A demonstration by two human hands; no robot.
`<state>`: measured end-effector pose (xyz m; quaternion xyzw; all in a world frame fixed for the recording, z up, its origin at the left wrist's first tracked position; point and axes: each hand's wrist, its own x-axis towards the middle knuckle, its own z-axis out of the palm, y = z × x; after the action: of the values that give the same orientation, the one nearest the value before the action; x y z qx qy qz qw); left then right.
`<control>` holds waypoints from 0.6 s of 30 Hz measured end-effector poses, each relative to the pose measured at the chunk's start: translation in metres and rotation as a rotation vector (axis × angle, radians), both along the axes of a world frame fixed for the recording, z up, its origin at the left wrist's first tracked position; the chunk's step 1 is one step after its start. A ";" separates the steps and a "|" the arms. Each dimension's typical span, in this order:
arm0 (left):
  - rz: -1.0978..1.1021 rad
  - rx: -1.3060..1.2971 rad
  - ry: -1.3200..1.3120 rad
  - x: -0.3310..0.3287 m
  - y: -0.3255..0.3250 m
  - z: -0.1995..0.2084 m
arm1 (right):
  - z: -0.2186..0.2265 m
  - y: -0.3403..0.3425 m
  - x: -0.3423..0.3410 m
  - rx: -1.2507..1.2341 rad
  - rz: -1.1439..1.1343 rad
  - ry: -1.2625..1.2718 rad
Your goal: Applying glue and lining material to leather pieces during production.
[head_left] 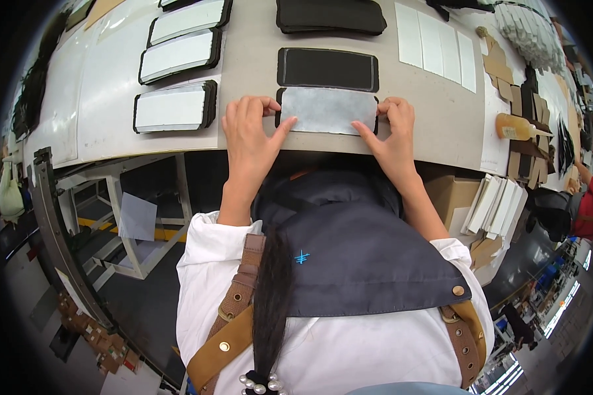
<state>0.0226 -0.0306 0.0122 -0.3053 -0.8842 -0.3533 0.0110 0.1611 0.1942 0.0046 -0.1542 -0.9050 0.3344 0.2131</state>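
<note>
A pale grey rectangular sheet (328,109) lies on a slightly longer black panel (279,120) at the table's near edge. My left hand (249,130) holds its left end, the thumb on the sheet's lower corner and the curled fingertips at the black edge. At the other end, my right hand (391,131) does the same, with its thumb on the lower right part of the sheet. Just beyond lies a bare black panel (328,70) with a pale outline along its border. Whatever is beneath the fingertips is hidden.
Stacks of black panels topped with white sheets (171,107) stand at the left. A black stack (329,16) lies farther back. White strips (435,46) lie side by side at the right, near a bottle of amber liquid (515,127). Below is an open carton (447,196).
</note>
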 end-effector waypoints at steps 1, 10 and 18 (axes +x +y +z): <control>-0.001 0.003 0.004 -0.001 0.001 -0.001 | 0.000 0.001 0.000 -0.007 -0.009 -0.004; 0.065 -0.027 0.029 0.004 0.005 -0.004 | 0.002 -0.003 -0.002 0.070 -0.034 0.000; 0.073 -0.049 0.048 0.001 0.007 -0.004 | 0.004 -0.002 -0.004 0.093 -0.034 -0.001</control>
<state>0.0235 -0.0234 0.0084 -0.2814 -0.9026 -0.3235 0.0376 0.1572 0.1921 0.0082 -0.1596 -0.9169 0.2882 0.2252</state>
